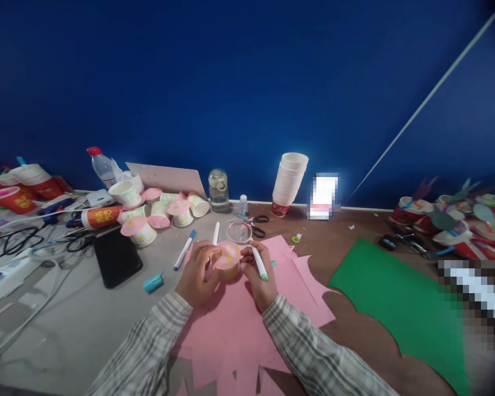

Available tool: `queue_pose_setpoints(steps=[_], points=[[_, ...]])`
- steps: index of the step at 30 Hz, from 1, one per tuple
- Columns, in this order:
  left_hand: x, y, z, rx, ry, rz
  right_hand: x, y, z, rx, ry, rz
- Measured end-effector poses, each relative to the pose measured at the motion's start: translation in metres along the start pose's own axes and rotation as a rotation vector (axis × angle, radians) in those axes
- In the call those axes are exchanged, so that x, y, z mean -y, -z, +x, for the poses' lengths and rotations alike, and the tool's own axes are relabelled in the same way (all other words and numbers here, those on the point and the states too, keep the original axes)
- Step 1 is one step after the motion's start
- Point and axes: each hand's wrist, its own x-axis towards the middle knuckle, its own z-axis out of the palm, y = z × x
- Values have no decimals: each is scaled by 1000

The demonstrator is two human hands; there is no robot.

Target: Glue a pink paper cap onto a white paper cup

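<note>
My left hand (199, 273) grips a small paper cup with a pink, yellow-patterned paper piece (227, 256) on top. A white marker with a green end (259, 263) lies across my right hand (260, 278), whose fingertips reach the cup's right side. Beneath both hands spreads a pink paper sheet (239, 330) with cut, jagged edges. Just beyond them are a roll of clear tape (239, 232), a white marker (216, 233) and dark-handled scissors (259, 225). To the left of my left hand lies a blue-and-white marker (184, 250).
Several cups with pink paper pieces (177, 208), a black phone (117, 258) and a teal cylinder (153, 283) are on the left. Behind stand a water bottle (218, 191) and a tall cup stack (289, 179). Green paper (396, 308) and decorated cups (412, 212) occupy the right.
</note>
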Motion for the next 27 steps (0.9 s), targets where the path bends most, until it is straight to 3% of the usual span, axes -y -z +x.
queue_pose_setpoints(steps=[9, 18, 20, 24, 27], points=[[2, -10, -3, -56, 12, 34, -1, -2, -4, 90, 277, -435], [-8, -9, -5, -162, 17, -115, -4, -2, -4, 95, 259, -474], [-9, -9, -4, -205, 116, -187, -2, -1, -6, 86, 267, -486], [0, -7, 0, -438, 473, -408, 2, -1, -8, 104, 263, -522], [14, -7, 5, -487, 606, -487, 3, 0, -8, 114, 281, -531]])
